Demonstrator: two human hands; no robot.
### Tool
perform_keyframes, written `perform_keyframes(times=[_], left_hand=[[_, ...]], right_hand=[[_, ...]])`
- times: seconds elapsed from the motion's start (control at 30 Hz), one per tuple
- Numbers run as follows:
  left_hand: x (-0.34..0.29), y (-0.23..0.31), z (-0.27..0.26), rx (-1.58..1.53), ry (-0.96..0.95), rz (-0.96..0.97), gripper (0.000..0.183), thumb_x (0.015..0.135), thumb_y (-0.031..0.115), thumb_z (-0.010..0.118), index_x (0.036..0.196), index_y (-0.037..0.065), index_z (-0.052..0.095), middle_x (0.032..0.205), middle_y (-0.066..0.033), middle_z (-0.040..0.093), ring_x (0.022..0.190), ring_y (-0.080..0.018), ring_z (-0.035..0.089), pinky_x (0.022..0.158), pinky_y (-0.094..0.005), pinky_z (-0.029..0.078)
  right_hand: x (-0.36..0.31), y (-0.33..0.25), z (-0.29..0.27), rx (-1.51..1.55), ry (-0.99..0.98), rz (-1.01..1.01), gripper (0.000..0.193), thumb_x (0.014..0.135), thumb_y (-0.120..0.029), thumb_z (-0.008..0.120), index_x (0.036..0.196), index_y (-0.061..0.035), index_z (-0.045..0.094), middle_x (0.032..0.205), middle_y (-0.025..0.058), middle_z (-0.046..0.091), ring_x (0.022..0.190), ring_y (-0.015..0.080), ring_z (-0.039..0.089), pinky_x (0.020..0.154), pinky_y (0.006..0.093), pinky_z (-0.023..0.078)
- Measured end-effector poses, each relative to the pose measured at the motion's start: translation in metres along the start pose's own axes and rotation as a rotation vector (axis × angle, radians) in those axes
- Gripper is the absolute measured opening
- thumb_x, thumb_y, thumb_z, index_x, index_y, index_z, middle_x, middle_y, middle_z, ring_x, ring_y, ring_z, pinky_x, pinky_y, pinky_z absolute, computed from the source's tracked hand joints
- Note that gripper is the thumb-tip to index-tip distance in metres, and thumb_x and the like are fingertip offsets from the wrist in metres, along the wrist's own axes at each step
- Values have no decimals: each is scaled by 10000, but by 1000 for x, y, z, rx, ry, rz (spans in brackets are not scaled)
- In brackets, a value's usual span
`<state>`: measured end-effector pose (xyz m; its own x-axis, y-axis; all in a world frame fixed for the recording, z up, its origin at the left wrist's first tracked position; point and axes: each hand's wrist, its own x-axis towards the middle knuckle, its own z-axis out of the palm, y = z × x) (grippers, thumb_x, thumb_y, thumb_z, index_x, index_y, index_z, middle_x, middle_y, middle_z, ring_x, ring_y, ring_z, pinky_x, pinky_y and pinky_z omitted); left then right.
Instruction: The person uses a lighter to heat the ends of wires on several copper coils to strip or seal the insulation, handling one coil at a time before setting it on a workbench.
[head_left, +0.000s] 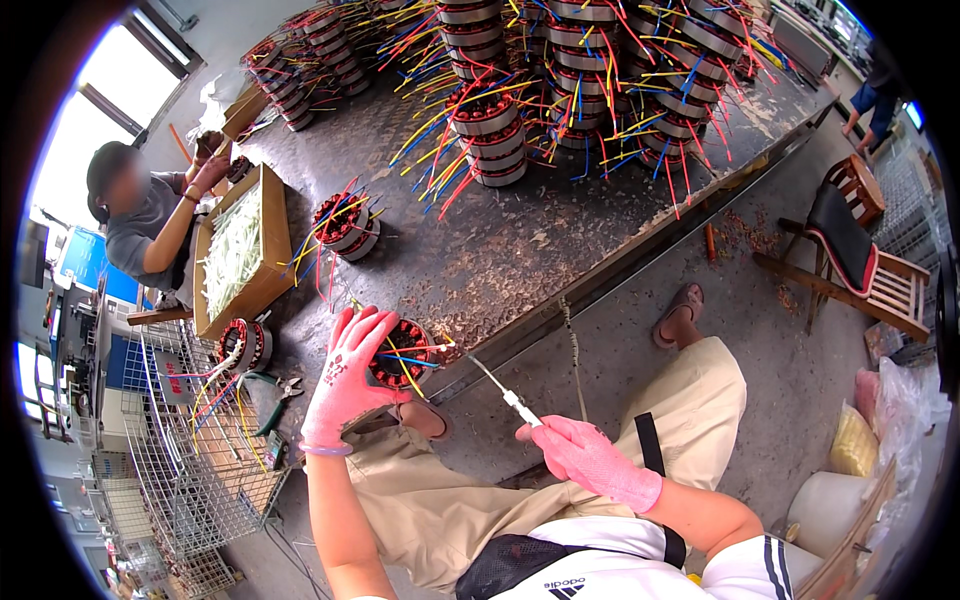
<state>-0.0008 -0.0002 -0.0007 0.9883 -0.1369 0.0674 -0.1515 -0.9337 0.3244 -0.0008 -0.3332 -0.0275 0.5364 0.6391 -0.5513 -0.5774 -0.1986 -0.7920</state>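
"Pink gloves [340, 398] are worn on both hands; how is the left side held?"

"The left hand [350, 372] is wrapped around the left rim of a wound core [406, 347], fingers above and thumb below. The core is seen left of centre, at the near edge of the bench [520, 255]; how its weight is borne cannot be told."

"And the right?"

"By the right hand [592, 460], low in the centre of the frame, a slender tool [521, 407] is pinched at its white handle between thumb and fingers."

"Which way is it pointed?"

"Up and to the left, where the core lies from that pinch. The long axis is led by a thin shaft, its tip brought just beside the core's right side (contact cannot be made out). The left hand is much the nearer to the core."

"What of the surfaces?"

"The core is round and hollow, ringed inside with red teeth, its open face turned toward the camera and crossed by thin yellow and blue leads [412, 360]. The bench is dark, scuffed and patchy. Similar banded cores [497, 150] are stacked toward the top; at left, pale strips [235, 250] are held in a cardboard box [277, 225]."
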Motion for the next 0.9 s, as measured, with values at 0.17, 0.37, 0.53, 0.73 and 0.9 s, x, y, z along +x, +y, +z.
perform_keyframes(times=[0.17,0.37,0.53,0.73,0.9], left_hand=[[1,0,0,-11,1,3,1020,471,234,902,1405,107,513,1411,-110,510,1405,-356,360,1195,-497,263],[-1,1,0,-6,2,-9,1006,480,222,897,1402,101,514,1408,-116,511,1401,-354,368,1198,-493,259],[0,2,3,-15,36,14,999,481,234,895,1391,72,515,1380,-122,536,1384,-321,403,1206,-481,247],[1,-2,5,-77,81,51,994,458,287,898,1346,33,531,1275,-141,589,1300,-318,490,1205,-499,232],[2,25,-18,-153,128,128,1031,435,421,915,1311,8,562,1247,-140,608,1273,-323,518,1204,-521,208]], right_hand=[[1,1,1,39,-10,-1,317,1024,-316,494,1122,-59,651,627,-2,477,546,79,448,516,263,370],[0,2,-1,-11,-3,-24,305,1026,-293,489,1121,-51,648,637,-4,481,553,74,448,510,263,365],[-5,1,0,55,25,4,314,1031,-282,487,1138,-37,653,627,-22,462,543,64,422,498,251,339],[-14,3,-12,129,58,-53,332,1039,-279,488,1187,-29,650,598,-32,446,517,44,380,462,238,276],[-42,-13,-36,196,162,-195,346,1044,-262,478,1211,4,624,590,-39,463,506,46,377,450,231,257]])
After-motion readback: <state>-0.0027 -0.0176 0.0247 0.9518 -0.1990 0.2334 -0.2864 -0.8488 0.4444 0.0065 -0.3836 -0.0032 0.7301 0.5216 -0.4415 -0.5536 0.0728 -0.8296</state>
